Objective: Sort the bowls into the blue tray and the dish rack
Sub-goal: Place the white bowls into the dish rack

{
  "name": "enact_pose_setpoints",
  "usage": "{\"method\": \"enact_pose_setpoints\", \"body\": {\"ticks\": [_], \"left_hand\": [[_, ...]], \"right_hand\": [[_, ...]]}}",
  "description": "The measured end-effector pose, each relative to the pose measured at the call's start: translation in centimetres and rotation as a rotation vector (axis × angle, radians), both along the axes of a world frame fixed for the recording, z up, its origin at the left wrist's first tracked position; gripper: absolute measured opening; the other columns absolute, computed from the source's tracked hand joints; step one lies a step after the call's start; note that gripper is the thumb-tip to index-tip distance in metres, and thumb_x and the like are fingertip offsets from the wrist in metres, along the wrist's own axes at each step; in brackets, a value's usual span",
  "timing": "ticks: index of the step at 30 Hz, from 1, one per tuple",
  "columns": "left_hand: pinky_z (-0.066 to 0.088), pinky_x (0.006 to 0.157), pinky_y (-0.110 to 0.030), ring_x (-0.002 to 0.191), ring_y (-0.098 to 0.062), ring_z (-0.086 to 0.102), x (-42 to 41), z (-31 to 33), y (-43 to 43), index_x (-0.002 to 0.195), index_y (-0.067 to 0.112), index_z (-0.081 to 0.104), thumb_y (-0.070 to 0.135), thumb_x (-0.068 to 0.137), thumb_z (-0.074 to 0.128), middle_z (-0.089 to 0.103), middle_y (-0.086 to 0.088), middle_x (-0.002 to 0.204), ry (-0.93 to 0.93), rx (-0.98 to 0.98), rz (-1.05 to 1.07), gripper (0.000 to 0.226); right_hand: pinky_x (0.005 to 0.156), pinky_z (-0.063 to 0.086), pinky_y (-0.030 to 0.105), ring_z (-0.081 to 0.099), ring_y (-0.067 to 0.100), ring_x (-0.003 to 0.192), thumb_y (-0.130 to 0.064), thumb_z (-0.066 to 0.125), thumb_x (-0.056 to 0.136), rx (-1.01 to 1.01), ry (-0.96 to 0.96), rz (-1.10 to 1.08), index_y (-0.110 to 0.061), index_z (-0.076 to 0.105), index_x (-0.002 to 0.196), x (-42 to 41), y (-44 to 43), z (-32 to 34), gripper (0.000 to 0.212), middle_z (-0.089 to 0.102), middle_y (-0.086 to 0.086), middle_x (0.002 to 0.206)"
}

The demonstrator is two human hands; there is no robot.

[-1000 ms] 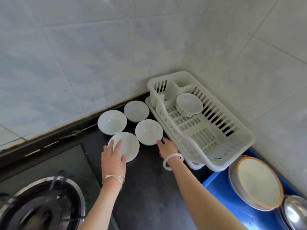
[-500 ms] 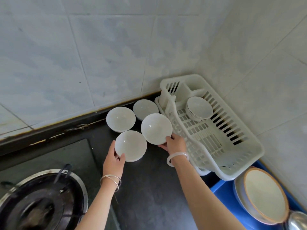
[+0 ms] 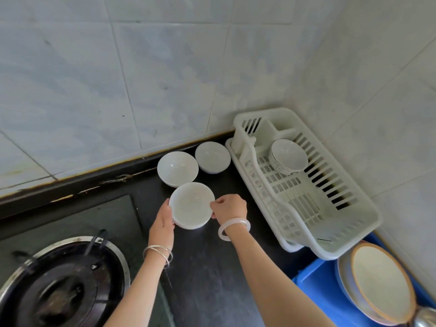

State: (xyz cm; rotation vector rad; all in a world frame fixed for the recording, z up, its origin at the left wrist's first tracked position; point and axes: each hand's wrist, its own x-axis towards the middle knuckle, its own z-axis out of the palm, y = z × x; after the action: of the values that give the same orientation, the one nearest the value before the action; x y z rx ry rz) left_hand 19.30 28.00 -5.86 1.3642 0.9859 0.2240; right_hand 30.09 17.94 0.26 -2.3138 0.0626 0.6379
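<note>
Both hands closed on one stack of white bowls (image 3: 191, 205) at the middle of the black counter (image 3: 212, 279): left hand (image 3: 162, 223) cupping the near-left side, right hand (image 3: 230, 207) pinching the right rim. Looks like two bowls nested, judging by the doubled edge at the bottom, though hard to be sure. Two more bowls just behind, the left bowl (image 3: 177, 168) and the right bowl (image 3: 212, 156), against the wall. Off to the right, the white dish rack (image 3: 354, 223), long side running away toward the corner, one patterned bowl (image 3: 289, 156) already inside. Blue tray (image 3: 313, 284) nearer and lower right, holding plates (image 3: 382, 284). Right hand nearer both targets; either way, likely a carry rightward over the rack's near wall or back toward the tray.
</note>
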Motion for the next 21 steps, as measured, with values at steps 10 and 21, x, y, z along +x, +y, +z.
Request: {"method": "enact_pose_setpoints", "body": {"ticks": [10, 21], "left_hand": [[0.038, 0.107, -0.046, 0.126, -0.026, 0.048, 0.3, -0.7, 0.8, 0.138, 0.026, 0.036, 0.018, 0.091, 0.05, 0.051, -0.005, 0.137, 0.12, 0.082, -0.078, 0.05], [0.046, 0.093, -0.049, 0.124, -0.035, 0.046, 1.5, 1.3, 1.5, 0.134, 0.034, 0.039, 0.0, 0.089, 0.046, 0.043, -0.005, 0.139, 0.043, -0.429, 0.018, 0.057]], "right_hand": [[0.062, 0.048, 0.024, 0.058, 0.013, 0.073, -0.02, 0.063, 0.084, -0.051, 0.06, 0.114, -0.018, 0.064, 0.096, 1.0, -0.4, -1.3, 0.012, 0.065, -0.001, 0.088], [0.088, 0.055, 0.041, 0.063, 0.026, 0.096, -0.036, 0.047, 0.092, 0.225, 0.329, 0.031, -0.018, 0.06, 0.115, 1.3, 0.6, -2.1, 0.032, 0.064, 0.006, 0.102]]}}
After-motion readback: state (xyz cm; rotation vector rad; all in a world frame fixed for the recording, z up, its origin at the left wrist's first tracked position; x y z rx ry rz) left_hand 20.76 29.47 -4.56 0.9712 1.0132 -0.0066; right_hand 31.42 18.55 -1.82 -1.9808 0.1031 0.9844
